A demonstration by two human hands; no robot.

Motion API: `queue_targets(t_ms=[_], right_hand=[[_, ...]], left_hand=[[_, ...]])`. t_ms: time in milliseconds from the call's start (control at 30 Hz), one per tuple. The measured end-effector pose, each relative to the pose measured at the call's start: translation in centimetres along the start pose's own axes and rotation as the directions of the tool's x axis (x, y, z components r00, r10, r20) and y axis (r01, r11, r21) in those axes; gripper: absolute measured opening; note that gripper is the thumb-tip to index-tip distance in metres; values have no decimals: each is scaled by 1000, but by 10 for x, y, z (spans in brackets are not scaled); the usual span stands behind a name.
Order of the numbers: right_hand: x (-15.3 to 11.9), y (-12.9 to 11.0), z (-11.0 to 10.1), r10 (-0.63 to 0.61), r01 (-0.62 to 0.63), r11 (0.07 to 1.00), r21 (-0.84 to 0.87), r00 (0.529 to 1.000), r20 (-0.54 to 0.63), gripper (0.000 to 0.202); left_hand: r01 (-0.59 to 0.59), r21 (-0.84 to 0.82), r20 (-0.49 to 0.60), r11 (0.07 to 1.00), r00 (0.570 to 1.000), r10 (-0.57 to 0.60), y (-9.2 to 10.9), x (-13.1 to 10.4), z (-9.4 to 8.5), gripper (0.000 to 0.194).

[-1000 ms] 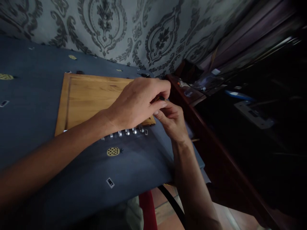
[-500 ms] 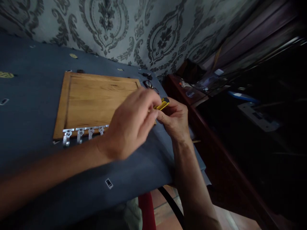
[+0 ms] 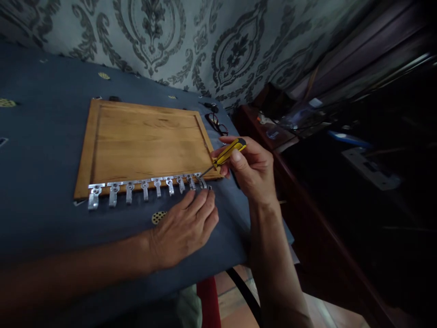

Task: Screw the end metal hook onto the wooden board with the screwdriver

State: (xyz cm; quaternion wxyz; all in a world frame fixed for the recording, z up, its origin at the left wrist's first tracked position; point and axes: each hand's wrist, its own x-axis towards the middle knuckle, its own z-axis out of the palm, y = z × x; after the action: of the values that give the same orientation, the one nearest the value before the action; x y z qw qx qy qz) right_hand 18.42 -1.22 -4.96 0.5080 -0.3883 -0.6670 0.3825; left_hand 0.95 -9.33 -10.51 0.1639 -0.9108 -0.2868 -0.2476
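Screwdriver (image 3: 230, 152) with a stubby yellow and black handle and a thin shaft, slanting down to the left so its tip is at the last metal hook on the right; the right hand (image 3: 254, 171) has its fingers and thumb wrapped round the handle; the left hand (image 3: 186, 225) is palm down, fingers loosely stretched out, tips right by the hooks at that end, can't tell if they touch; the silver hooks (image 3: 145, 189) line the near edge of a framed wooden board (image 3: 146, 141) and poke out past it; plenty of bare blue cloth (image 3: 116, 255) to the left and in front; the right side is tighter, with the table edge close by the right forearm and glasses (image 3: 218, 125) just beyond the board's right side
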Motion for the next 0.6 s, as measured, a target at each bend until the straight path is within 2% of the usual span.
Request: queue_targets(t_ms=[100,367,600], right_hand=[[0,1,1,-4,4,1000,-7,1000,-25,31],[2,-1,3,-29,24,999,-38,993,-112,27],[3,-3,2,-9,10,1000,14,997,-72,32]], left_hand=[[11,65,10,998,1000,-12,-3,0,-2,26],[19,96,62,995,998,-25,-1,0,1,29],[9,118,46,993,999,-15,-3,-1,0,28]])
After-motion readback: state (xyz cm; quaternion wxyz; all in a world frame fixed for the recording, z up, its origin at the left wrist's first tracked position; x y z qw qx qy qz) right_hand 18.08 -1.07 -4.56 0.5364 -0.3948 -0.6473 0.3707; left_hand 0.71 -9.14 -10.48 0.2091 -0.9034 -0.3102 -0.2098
